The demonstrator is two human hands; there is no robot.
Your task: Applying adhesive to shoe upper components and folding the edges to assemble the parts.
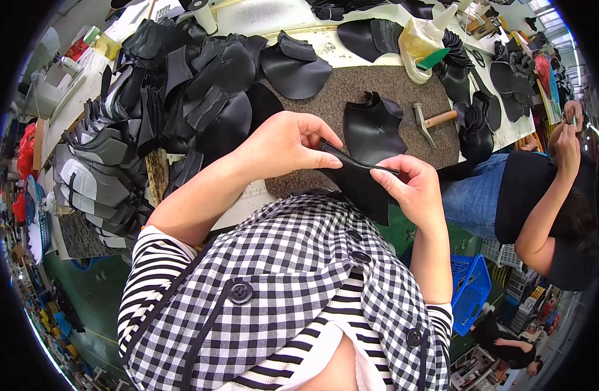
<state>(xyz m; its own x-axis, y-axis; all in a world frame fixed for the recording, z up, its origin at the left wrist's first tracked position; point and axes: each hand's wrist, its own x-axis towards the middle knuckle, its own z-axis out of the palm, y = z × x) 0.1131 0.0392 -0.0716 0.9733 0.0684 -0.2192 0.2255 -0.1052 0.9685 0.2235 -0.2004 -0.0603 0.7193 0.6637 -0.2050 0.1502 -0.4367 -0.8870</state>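
Both hands pinch the folded upper edge of a black leather piece [363,192], which hangs down in front of my chest. My left hand [289,143] grips its left end between thumb and fingers. At the other end, my right hand [413,186] holds the edge the same way. Beyond them, a second black leather piece [376,135] with a pale cross mark lies on a speckled brown mat [319,111]. To its right rests a hammer [436,120] with a wooden handle.
Stacks of black leather pieces [231,68] crowd the table's left side, beside grey-and-white pieces [84,186]. A yellowish bottle [413,42] stands at the mat's far edge. At the right is a co-worker [527,189]; a blue plastic basket [469,287] sits below.
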